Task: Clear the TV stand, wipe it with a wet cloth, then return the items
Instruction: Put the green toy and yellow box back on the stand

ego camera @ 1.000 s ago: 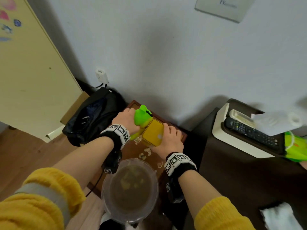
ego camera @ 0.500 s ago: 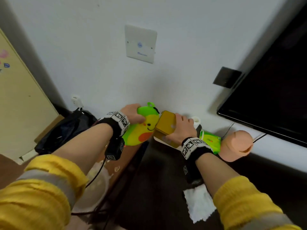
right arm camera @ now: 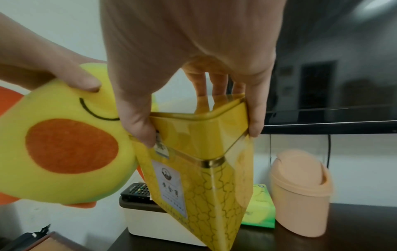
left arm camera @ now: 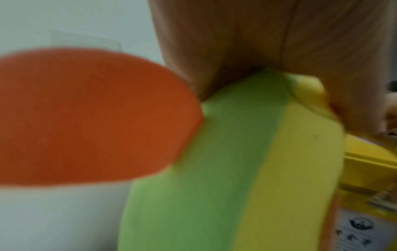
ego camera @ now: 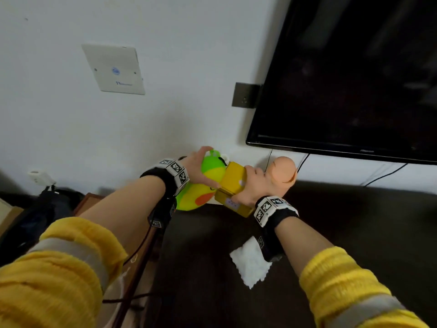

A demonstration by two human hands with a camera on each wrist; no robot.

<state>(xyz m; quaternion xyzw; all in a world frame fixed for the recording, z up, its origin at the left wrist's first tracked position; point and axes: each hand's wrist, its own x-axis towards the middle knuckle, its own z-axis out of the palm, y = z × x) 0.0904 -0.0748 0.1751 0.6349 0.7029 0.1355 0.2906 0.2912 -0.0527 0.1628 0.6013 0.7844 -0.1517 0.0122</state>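
Observation:
My left hand [ego camera: 197,166] grips a green and yellow plush toy [ego camera: 208,183] with orange patches; it fills the left wrist view [left arm camera: 214,169]. Touching the toy on its right is a tall yellow tin [ego camera: 233,178], and my right hand [ego camera: 251,183] holds it by the lid, thumb and fingers [right arm camera: 255,118] on opposite sides. Both things hang in the air above the left end of the dark TV stand [ego camera: 354,221]. A white cloth [ego camera: 253,261] lies flat on the stand under my right forearm.
A peach swing-lid bin [right arm camera: 300,191], a green tissue pack [right arm camera: 261,208] and a white tray [right arm camera: 150,219] with a remote [right arm camera: 137,191] stand on the stand by the wall. The TV [ego camera: 354,79] hangs above. A black bag [ego camera: 35,221] lies left on the floor.
Both hands have lifted the toy and the tin from the low side table and carried them up and to the right, over the TV stand's left end.

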